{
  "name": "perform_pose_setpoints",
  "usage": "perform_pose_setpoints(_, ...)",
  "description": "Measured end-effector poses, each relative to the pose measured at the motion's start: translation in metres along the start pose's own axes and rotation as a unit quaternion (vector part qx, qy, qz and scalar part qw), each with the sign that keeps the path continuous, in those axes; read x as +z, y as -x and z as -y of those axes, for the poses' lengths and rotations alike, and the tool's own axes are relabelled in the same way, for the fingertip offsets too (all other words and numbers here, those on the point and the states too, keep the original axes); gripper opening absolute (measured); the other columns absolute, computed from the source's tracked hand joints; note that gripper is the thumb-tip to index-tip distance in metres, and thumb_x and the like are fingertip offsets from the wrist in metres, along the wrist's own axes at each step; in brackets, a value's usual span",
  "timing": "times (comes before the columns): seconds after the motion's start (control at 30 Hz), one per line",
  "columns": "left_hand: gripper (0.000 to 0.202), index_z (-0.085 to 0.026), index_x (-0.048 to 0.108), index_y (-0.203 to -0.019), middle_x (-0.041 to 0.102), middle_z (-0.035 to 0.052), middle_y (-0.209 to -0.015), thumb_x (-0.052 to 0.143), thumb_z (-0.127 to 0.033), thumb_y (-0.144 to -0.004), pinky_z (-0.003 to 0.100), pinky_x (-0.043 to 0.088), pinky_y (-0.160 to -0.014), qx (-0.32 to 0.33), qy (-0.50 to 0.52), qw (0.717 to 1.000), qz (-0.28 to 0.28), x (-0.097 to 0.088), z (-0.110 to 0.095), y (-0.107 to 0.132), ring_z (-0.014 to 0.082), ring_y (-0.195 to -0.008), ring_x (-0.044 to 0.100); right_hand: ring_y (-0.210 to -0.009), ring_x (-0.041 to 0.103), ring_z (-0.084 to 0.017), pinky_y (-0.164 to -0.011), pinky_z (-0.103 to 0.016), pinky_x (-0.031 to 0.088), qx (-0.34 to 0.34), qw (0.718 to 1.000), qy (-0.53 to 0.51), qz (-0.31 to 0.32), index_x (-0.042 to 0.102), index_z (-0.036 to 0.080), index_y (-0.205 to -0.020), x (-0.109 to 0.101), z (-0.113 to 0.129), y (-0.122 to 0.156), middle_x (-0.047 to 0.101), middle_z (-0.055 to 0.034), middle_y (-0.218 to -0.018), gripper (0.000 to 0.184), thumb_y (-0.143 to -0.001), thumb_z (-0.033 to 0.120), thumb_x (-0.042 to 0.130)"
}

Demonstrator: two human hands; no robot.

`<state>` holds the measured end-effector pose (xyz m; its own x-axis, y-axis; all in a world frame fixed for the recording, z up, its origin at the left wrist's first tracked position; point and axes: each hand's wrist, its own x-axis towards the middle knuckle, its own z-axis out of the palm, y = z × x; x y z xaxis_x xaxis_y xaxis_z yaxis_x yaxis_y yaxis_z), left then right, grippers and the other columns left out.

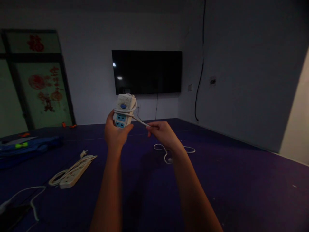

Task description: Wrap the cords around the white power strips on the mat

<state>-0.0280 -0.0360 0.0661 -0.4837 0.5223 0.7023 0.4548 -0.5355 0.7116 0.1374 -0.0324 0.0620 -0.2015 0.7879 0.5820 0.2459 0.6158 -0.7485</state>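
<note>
My left hand point(116, 132) is closed around the lower end of a white power strip point(124, 110) with blue sockets, held upright in front of me. Its white cord point(135, 117) is looped around the strip's body. My right hand point(162, 132) pinches the cord just to the right of the strip, pulling it taut. The rest of the cord point(169, 150) trails down behind my right wrist and lies in loose curls on the dark purple floor point(236, 180).
A second white power strip point(72, 172) with its cord coiled on it lies on the floor at left. Another white cable point(26, 193) lies at the lower left. Blue items point(29, 148) sit at far left. A black TV point(147, 71) hangs on the far wall.
</note>
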Motion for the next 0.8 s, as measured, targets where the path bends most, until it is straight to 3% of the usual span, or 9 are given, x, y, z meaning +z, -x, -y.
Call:
perform_pose_setpoints(0.07,0.082,-0.023,0.047,-0.133,0.067,0.0103,-0.105,0.075,-0.027,-0.056,0.043,0.05,-0.081,0.015,-0.128,0.991,-0.032,-0.005,0.007,-0.003,0.0307,-0.095,0.064,-0.047,0.042,-0.007,-0.049,-0.022,0.028,-0.009,0.997,0.067,0.025,0.069,0.013,-0.075,0.001,0.005,0.004,0.058,0.0005,-0.052,0.02,-0.082,0.022,0.054)
perform_pose_setpoints(0.2,0.082,-0.026,0.041,-0.139,0.067,0.0134,-0.111,0.07,-0.032,-0.062,0.046,0.048,-0.081,-0.007,-0.264,0.964,-0.005,-0.006,0.017,-0.006,0.0346,-0.099,0.063,-0.053,0.05,-0.01,-0.054,-0.023,0.031,-0.04,0.975,0.208,0.061,0.069,0.014,-0.073,0.009,0.01,0.008,0.061,-0.0018,-0.057,0.02,-0.083,0.015,0.052)
perform_pose_setpoints(0.33,0.08,-0.021,0.037,-0.141,0.064,0.0174,-0.117,0.064,-0.031,-0.067,0.044,0.047,-0.081,0.017,-0.31,0.947,0.076,-0.001,0.022,-0.006,0.0344,-0.105,0.061,-0.057,0.053,-0.014,-0.057,-0.027,0.031,-0.057,0.938,0.336,0.061,0.071,0.016,-0.071,0.015,0.011,0.008,0.063,-0.0055,-0.06,0.022,-0.082,0.015,0.052)
perform_pose_setpoints(0.43,0.072,-0.024,0.045,-0.135,0.067,0.0151,-0.112,0.065,-0.028,-0.065,0.039,0.046,-0.078,0.044,-0.352,0.921,0.159,0.003,0.027,-0.005,0.032,-0.103,0.062,-0.061,0.055,-0.017,-0.058,-0.029,0.031,-0.067,0.906,0.416,0.041,0.073,0.018,-0.074,0.013,0.01,0.007,0.067,-0.009,-0.068,0.019,-0.081,0.017,0.055)
perform_pose_setpoints(0.57,0.062,-0.031,0.056,-0.121,0.07,0.0096,-0.104,0.07,-0.023,-0.061,0.036,0.044,-0.078,0.094,-0.398,0.877,0.253,0.009,0.03,0.0,0.0294,-0.1,0.063,-0.067,0.059,-0.019,-0.059,-0.029,0.031,-0.092,0.893,0.439,0.021,0.075,0.02,-0.079,0.006,0.008,0.006,0.07,-0.0101,-0.078,0.015,-0.076,0.018,0.06)
perform_pose_setpoints(0.8,0.034,-0.022,0.068,-0.1,0.07,0.0143,-0.094,0.06,-0.012,-0.069,0.052,0.034,-0.092,0.229,-0.427,0.808,0.336,0.022,0.013,0.019,0.0353,-0.1,0.06,-0.071,0.06,-0.017,-0.061,-0.027,0.032,-0.138,0.916,0.376,0.01,0.075,0.024,-0.074,-0.003,-0.004,0.0,0.072,-0.0027,-0.075,0.009,-0.071,0.021,0.067)
